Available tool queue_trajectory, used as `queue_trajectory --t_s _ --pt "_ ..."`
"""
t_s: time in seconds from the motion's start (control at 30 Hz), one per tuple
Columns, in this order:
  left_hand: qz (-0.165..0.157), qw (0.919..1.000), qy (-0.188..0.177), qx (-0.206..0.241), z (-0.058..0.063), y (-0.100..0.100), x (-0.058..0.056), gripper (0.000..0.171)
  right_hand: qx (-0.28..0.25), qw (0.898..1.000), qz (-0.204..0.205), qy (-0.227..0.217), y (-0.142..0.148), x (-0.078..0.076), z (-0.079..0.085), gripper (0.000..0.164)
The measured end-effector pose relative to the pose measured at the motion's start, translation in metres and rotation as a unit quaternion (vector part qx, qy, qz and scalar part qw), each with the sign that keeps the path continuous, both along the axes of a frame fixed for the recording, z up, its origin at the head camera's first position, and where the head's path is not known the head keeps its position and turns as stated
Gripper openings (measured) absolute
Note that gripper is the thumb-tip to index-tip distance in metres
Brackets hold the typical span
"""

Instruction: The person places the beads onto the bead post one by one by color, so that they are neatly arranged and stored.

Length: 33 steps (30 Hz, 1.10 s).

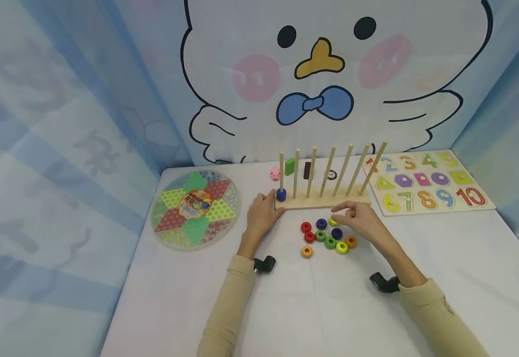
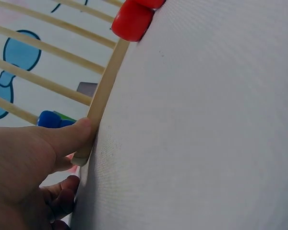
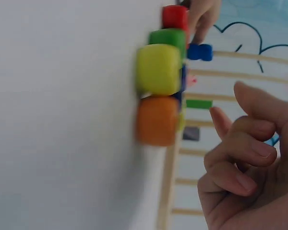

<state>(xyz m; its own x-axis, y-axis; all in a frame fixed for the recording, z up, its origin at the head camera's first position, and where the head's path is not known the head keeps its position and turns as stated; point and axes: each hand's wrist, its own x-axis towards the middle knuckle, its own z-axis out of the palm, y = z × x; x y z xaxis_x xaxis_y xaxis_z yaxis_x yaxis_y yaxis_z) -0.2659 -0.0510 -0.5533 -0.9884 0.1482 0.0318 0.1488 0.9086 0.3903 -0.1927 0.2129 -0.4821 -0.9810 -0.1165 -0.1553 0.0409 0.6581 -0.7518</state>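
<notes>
A wooden peg rack (image 1: 322, 201) with several upright pegs stands across the table, with blue beads (image 1: 281, 195) on its leftmost peg. My left hand (image 1: 261, 214) grips the left end of the base, its thumb along the front face in the left wrist view. Over the loose beads hovers my right hand (image 1: 361, 220), thumb and forefinger apart, other fingers curled, holding nothing. Just below its fingertips lies a yellow bead (image 1: 333, 222), partly covered. Around it are red (image 1: 306, 226), green (image 1: 320, 236), dark blue (image 1: 321, 224) and orange beads (image 3: 157, 120).
A round Chinese checkers board (image 1: 172, 198) lies at the left. To the right is a number-and-shape puzzle board (image 1: 429, 183). Behind the rack sit a small pink figure (image 1: 275, 173), a green block (image 1: 290, 166) and a dark block (image 1: 307, 170). A printed curtain (image 1: 259, 134) hangs at the back.
</notes>
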Motion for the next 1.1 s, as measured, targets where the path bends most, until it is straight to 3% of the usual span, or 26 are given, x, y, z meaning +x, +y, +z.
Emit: queue_trajectory --t_s 0.1,0.3,0.5,0.7,0.9,1.1 --pt "-0.001 1.0 0.002 0.001 0.003 -0.002 -0.001 0.069 -0.011 0.999 0.031 -0.037 0.016 0.011 -0.014 0.037" --pt "0.004 1.0 0.003 0.004 0.006 -0.004 -0.003 0.069 -0.048 0.996 0.062 -0.047 0.033 0.029 -0.028 0.039" --pt "0.003 1.0 -0.004 0.007 0.007 -0.003 -0.005 0.068 -0.04 0.997 0.05 -0.048 0.038 0.035 -0.035 0.044" --pt "0.004 1.0 -0.001 0.007 0.007 -0.003 -0.004 0.069 -0.003 0.999 0.032 -0.016 0.037 0.035 -0.035 0.043" --pt "-0.003 0.9999 -0.006 0.009 0.005 -0.002 0.0 0.069 0.055 0.997 -0.021 0.052 0.022 0.027 -0.01 0.048" --pt "-0.005 1.0 -0.004 0.004 0.004 0.0 0.002 0.069 0.015 0.985 -0.04 0.17 -0.016 0.0 0.043 0.05"
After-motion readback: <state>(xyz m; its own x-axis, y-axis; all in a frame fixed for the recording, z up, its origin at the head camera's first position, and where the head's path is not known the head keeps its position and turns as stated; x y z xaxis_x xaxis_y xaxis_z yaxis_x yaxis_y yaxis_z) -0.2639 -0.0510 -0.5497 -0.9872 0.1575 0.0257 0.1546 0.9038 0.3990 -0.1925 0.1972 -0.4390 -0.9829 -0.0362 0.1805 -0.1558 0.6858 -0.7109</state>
